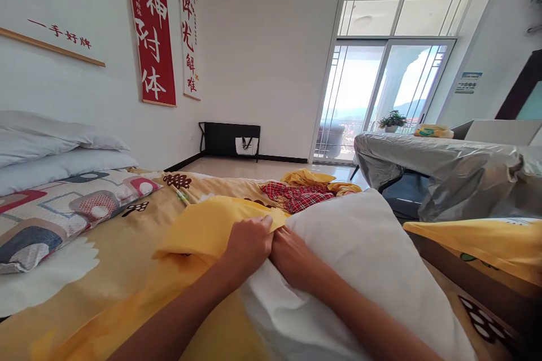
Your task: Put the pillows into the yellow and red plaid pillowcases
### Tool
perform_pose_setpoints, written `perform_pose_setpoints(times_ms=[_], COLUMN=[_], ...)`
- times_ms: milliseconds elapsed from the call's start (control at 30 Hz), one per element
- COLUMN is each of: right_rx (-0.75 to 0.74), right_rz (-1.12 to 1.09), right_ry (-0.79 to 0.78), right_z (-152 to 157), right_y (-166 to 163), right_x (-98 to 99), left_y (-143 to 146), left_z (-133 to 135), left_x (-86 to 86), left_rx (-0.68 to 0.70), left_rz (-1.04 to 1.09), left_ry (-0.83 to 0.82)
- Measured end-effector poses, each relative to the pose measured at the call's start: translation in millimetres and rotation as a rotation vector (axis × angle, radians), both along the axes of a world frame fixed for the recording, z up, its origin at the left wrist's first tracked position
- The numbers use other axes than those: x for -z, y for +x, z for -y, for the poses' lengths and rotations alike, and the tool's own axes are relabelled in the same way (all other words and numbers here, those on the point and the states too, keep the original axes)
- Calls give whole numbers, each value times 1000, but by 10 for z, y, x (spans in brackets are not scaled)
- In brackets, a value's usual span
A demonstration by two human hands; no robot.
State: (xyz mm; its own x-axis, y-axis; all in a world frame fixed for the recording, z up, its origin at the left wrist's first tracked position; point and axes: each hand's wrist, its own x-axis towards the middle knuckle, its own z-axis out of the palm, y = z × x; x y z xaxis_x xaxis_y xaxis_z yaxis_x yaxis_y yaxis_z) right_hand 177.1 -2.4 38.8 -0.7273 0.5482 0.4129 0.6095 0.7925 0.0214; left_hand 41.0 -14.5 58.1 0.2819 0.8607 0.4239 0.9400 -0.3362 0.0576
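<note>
A yellow pillowcase (207,223) lies loosely at the centre, over one corner of a white pillow (351,237). My left hand (249,243) is closed on the edge of the pillowcase, its thumb on top. Right beside it, my right hand (292,254) is closed at the pillow's far corner, next to the pillowcase's edge. Its fingers are curled and mostly hidden, so what lies inside them cannot be fully seen. The two hands touch or nearly touch. Most of the pillow is uncovered and slopes down to the right.
Beneath is a bed with a tan patterned cover (139,231). Patterned pillow (71,208) and white pillows (55,149) lie left. Red checked cloth (300,196) is ahead, and a yellow-covered pillow (486,242) is right. Beyond stands a plastic-covered table (423,152).
</note>
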Motion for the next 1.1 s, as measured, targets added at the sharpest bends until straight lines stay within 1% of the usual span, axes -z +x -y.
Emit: perform_pose_setpoints(times_ms=[67, 100, 133, 167, 233, 267, 333, 400, 500, 567, 633, 700, 733, 767, 800, 833, 867, 900, 933, 967, 1000, 1033, 1067, 1100], right_rx=[-66, -89, -71, -13, 109, 140, 129, 88, 16, 4, 9, 2, -5, -2, 16, 49, 92, 141, 190, 230, 248, 238, 203, 154], right_rz=[-34, -83, -166, -275, -432, -446, -346, -200, -26, -23, -133, -279, -344, -411, -483, -560, -636, -701, -751, -776, -760, -700, -608, -503], right_ry=[-96, -161, -205, -215, -191, -185, -219, -292, -459, -539, -604, -659, -664, -638, -583, -506, -413, -310, -203, -107, -38, -5, -5, -26], right_z=[93, 106, 88, 40, -125, -225, -409, -537, -633, -680, -734, -780, -791, -791, -779, -757, -723, -682, -634, -583, -531, -481, -435, -397], right_y=[307, 446, 560, 641, 679, 636, 454, 213, -79, -163, -155, -83, -32, 23, 79, 132, 178, 213, 235, 243, 240, 230, 220, 215], right_x=[-148, -242, -348, -461, -679, -770, -882, -889, -734, -589, -480, -455, -477, -519, -575, -638, -702, -760, -807, -842, -864, -877, -886, -894], left_y=[-59, -51, -19, 35, 178, 253, 372, 415, 295, 101, -166, -486, -658, -831, -999, -1156, -1295, -1412, -1503, -1565, -1600, -1610, -1599, -1574], left_z=[9, 32, 66, 109, 206, 253, 324, 355, 379, 433, 530, 630, 664, 680, 676, 654, 615, 567, 516, 467, 426, 396, 377, 368], left_x=[7, 20, 38, 59, 104, 125, 165, 198, 223, 220, 208, 197, 192, 185, 175, 161, 143, 122, 97, 72, 47, 21, -6, -37], left_rx=[28, 71, 130, 194, 321, 379, 487, 560, 560, 555, 565, 528, 463, 363, 231, 89, -42, -136, -178, -163, -101, -20, 49, 86], left_rz=[75, 97, 100, 93, 64, 47, 13, -25, -53, -63, -57, 9, 73, 152, 247, 359, 494, 651, 819, 984, 1122, 1211, 1247, 1247], left_ry=[15, 19, 29, 51, 129, 179, 287, 371, 391, 359, 350, 437, 525, 630, 726, 789, 797, 743, 628, 458, 254, 49, -119, -215])
